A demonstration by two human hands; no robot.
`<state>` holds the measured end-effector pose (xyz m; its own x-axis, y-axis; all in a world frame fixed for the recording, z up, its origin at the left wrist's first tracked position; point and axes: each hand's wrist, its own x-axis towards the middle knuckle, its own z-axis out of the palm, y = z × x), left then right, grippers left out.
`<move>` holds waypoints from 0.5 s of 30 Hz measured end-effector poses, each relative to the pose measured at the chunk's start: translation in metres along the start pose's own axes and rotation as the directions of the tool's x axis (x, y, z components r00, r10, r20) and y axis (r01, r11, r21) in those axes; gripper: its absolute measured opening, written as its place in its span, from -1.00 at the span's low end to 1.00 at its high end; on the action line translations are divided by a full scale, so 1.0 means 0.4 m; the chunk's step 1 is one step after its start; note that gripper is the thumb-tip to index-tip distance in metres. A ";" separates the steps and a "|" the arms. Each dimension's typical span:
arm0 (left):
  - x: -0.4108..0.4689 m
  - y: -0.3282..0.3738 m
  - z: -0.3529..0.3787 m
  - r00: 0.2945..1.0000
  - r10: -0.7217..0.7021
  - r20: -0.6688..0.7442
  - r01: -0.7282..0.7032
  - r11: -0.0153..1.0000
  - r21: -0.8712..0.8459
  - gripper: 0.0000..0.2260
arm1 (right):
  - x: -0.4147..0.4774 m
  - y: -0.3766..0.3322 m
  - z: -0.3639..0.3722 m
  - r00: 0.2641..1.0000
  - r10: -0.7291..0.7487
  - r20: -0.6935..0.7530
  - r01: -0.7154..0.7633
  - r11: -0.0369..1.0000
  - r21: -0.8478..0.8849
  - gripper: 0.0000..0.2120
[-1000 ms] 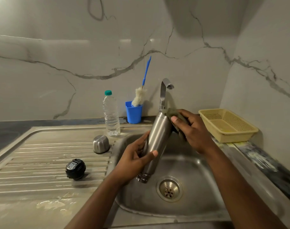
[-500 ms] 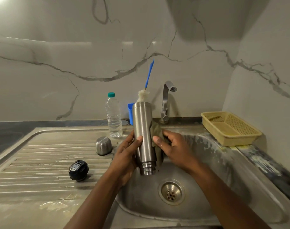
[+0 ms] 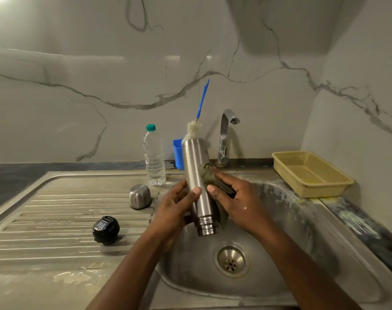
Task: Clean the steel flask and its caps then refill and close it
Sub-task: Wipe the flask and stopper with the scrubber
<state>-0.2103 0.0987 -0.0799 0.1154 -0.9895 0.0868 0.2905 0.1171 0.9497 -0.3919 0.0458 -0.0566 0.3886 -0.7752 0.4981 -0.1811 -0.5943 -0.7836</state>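
Observation:
The steel flask (image 3: pixel 197 175) is held upside down over the sink bowl (image 3: pixel 286 220), its threaded mouth pointing down. My left hand (image 3: pixel 175 206) grips the flask's lower body from the left. My right hand (image 3: pixel 237 200) presses a dark green scrub cloth (image 3: pixel 207 173) against the flask's right side. A steel cup cap (image 3: pixel 140 196) stands on the drainboard (image 3: pixel 56 220). A black inner cap (image 3: pixel 105 230) lies nearer to me on the same drainboard.
A water bottle with a green cap (image 3: pixel 153 157) stands behind the steel cap. A blue cup (image 3: pixel 177 153) with a blue-handled bottle brush (image 3: pixel 201 101) sits behind the flask. The tap (image 3: pixel 226 135) is off. A yellow basket (image 3: pixel 311 173) sits at the right. The drain (image 3: pixel 231 260) lies below.
The flask swung from leaning toward the tap to nearly upright. My right hand slid the cloth from the flask's base down along its side.

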 end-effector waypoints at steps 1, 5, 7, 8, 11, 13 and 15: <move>-0.005 0.000 0.007 1.000 0.008 0.028 -0.009 0.999 0.038 -0.60 | 0.000 0.000 0.002 1.000 0.005 0.011 -0.005 1.000 -0.007 -0.50; -0.012 0.003 0.021 0.999 0.041 0.027 -0.043 0.995 0.095 -0.64 | 0.001 0.002 0.013 0.995 0.085 0.048 -0.086 0.996 0.030 -0.49; -0.013 0.001 0.019 0.999 0.049 0.006 -0.049 0.993 0.107 -0.66 | 0.003 0.004 0.014 0.992 0.104 0.072 -0.106 0.994 0.031 -0.51; -0.014 -0.001 0.018 0.999 0.052 -0.013 -0.050 0.993 0.108 -0.67 | 0.003 0.003 0.012 0.991 0.107 0.078 -0.109 0.994 0.019 -0.53; -0.009 -0.003 0.012 0.991 0.064 -0.119 -0.057 0.997 0.061 -0.70 | -0.003 -0.002 0.003 0.989 0.095 0.113 -0.098 0.995 0.017 -0.63; -0.001 0.001 0.003 0.980 0.059 -0.191 -0.066 0.997 -0.029 -0.74 | -0.006 0.000 -0.005 0.985 0.071 0.156 -0.073 0.997 0.008 -0.64; 0.006 0.005 -0.006 0.970 0.042 -0.241 -0.074 0.989 -0.127 -0.74 | -0.009 0.003 -0.014 0.977 0.062 0.203 -0.064 0.998 0.004 -0.56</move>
<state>-0.2071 0.0967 -0.0785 0.3526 -0.9344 0.0514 0.3994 0.1999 0.8947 -0.3986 0.0468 -0.0573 0.5518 -0.7507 0.3632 -0.2022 -0.5429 -0.8151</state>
